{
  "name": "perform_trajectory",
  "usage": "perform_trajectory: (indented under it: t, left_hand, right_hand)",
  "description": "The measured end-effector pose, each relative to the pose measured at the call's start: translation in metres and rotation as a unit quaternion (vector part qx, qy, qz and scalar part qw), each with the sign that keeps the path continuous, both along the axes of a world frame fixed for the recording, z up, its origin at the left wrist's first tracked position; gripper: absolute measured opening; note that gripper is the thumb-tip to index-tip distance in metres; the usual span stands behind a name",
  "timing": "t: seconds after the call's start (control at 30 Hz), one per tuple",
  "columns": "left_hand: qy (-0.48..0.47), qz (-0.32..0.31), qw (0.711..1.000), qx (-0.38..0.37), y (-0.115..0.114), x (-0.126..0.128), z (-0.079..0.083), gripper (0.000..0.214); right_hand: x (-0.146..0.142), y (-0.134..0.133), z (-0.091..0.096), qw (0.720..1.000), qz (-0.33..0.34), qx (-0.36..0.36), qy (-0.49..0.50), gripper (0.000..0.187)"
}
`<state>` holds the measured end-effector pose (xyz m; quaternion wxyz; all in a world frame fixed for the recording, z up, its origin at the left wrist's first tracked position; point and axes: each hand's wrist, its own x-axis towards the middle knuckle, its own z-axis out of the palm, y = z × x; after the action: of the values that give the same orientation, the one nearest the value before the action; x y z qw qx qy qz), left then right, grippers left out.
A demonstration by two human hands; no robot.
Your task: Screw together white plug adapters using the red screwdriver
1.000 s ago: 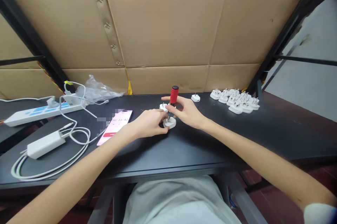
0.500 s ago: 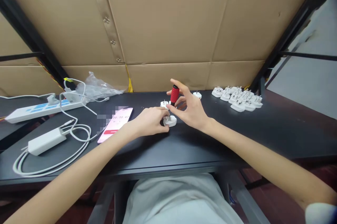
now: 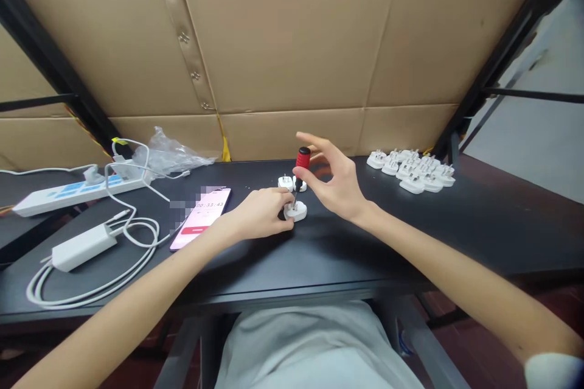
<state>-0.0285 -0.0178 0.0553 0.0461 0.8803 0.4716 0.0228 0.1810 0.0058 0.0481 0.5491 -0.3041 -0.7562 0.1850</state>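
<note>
**Screwdriver upright in a plug**

The left hand (image 3: pixel 260 213) pins a white plug (image 3: pixel 296 212) flat on the black table (image 3: pixel 410 237), mid-desk. The right hand (image 3: pixel 337 185), fingers fanned, lightly pinches the red-handled screwdriver (image 3: pixel 302 159) standing in the plug. This looks like screw-turning, which calls for a vertical shaft. More plugs (image 3: pixel 413 168) lie at 2 o'clock.

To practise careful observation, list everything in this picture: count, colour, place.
held plug: one, white, table centre
screwdriver: one, red handle, upright on held plug
loose plugs: two, white, behind it
plug pile: many, white, back right
phone: one, pink, centre-left
power strip: one, white, far left
charger: one, white, front left
plastic bag: one, clear, back left
table: one, black
left hand: grips held plug
right hand: pinches screwdriver
</note>
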Motion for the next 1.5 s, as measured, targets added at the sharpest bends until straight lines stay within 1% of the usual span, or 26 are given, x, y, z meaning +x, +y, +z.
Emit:
perform_trajectory:
  t: [0.07, 0.1, 0.2, 0.23, 0.37, 0.47, 0.53, 0.6, 0.63, 0.7, 0.83, 0.97, 1.03, 1.1, 1.13, 1.23, 1.3, 1.37, 1.43, 1.5]
  left_hand:
    - [-0.001, 0.0, 1.0, -0.004, 0.001, 0.0, 0.0, 0.013]
    - [-0.001, 0.0, 1.0, -0.005, 0.001, 0.0, 0.0, 0.013]
    - [-0.001, -0.003, 1.0, -0.007, 0.001, -0.001, 0.001, 0.013]
    - [-0.002, -0.004, 1.0, -0.009, 0.002, -0.001, 0.001, 0.013]
    - [-0.004, -0.008, 1.0, -0.013, 0.002, -0.002, 0.002, 0.013]
    - [-0.006, -0.008, 1.0, -0.017, 0.002, -0.003, 0.003, 0.013]
    - [-0.003, -0.008, 1.0, -0.018, 0.003, -0.003, 0.003, 0.014]
    - [-0.002, -0.012, 1.0, -0.019, 0.003, -0.003, 0.004, 0.015]
    - [-0.004, -0.014, 1.0, -0.021, 0.002, -0.003, 0.004, 0.016]
    - [-0.01, -0.017, 0.999, -0.025, 0.002, -0.003, 0.004, 0.015]
    - [-0.018, -0.007, 1.0, -0.024, 0.0, -0.002, 0.004, 0.009]
    - [-0.026, -0.003, 0.999, -0.025, 0.0, -0.002, 0.005, 0.012]
    - [-0.029, -0.005, 0.999, -0.026, 0.0, -0.002, 0.004, 0.016]
    - [-0.036, -0.006, 0.999, -0.027, 0.001, -0.003, 0.003, 0.02]
    - [-0.041, -0.006, 0.999, -0.029, 0.002, -0.004, 0.002, 0.022]
    - [-0.06, -0.003, 0.998, -0.031, 0.004, -0.004, -0.002, 0.03]
    - [-0.068, -0.001, 0.997, -0.032, 0.006, -0.004, -0.004, 0.03]
    - [-0.076, 0.003, 0.997, -0.033, 0.007, -0.004, -0.006, 0.029]
    - [-0.087, 0.005, 0.996, -0.036, 0.008, -0.004, -0.007, 0.027]
    - [-0.098, 0.004, 0.994, -0.042, 0.008, -0.005, -0.008, 0.025]
  right_hand:
    - [0.001, 0.002, 0.0, 1.0, 0.019, -0.015, 0.007, 0.064]
    - [0.001, 0.002, 0.0, 0.999, 0.026, -0.018, 0.008, 0.062]
    - [0.001, 0.001, -0.001, 0.999, 0.05, -0.015, 0.002, 0.042]
    - [0.001, 0.001, -0.001, 0.998, 0.06, -0.012, -0.001, 0.04]
    - [0.003, 0.0, 0.001, 0.993, 0.115, -0.019, 0.007, 0.046]
    - [0.007, 0.005, 0.003, 0.984, 0.161, -0.07, 0.027, 0.046]
    - [0.01, 0.01, 0.004, 0.978, 0.177, -0.107, 0.035, 0.047]
    - [0.012, 0.012, 0.006, 0.973, 0.188, -0.127, 0.031, 0.047]
    - [0.013, 0.013, 0.006, 0.974, 0.188, -0.127, 0.026, 0.046]
    - [0.012, 0.01, 0.007, 0.981, 0.166, -0.103, 0.01, 0.04]
    - [0.004, 0.002, 0.007, 0.994, 0.104, -0.003, -0.017, 0.033]
    - [-0.003, 0.005, 0.001, 0.996, 0.048, 0.075, 0.024, 0.027]
    - [-0.004, 0.01, -0.001, 0.994, 0.018, 0.096, 0.037, 0.022]
    - [-0.004, 0.013, -0.003, 0.994, 0.004, 0.1, 0.037, 0.02]
    - [-0.003, 0.015, -0.004, 0.995, 0.001, 0.098, 0.035, 0.023]
    - [-0.003, 0.016, -0.005, 0.996, -0.009, 0.081, 0.035, 0.039]
    - [-0.004, 0.014, -0.006, 0.997, -0.005, 0.057, 0.048, 0.052]
    - [-0.007, 0.011, -0.005, 0.997, 0.016, 0.029, 0.069, 0.056]
    - [-0.009, 0.009, -0.003, 0.995, 0.053, 0.001, 0.081, 0.052]
    - [-0.008, 0.008, 0.001, 0.991, 0.106, -0.029, 0.081, 0.048]
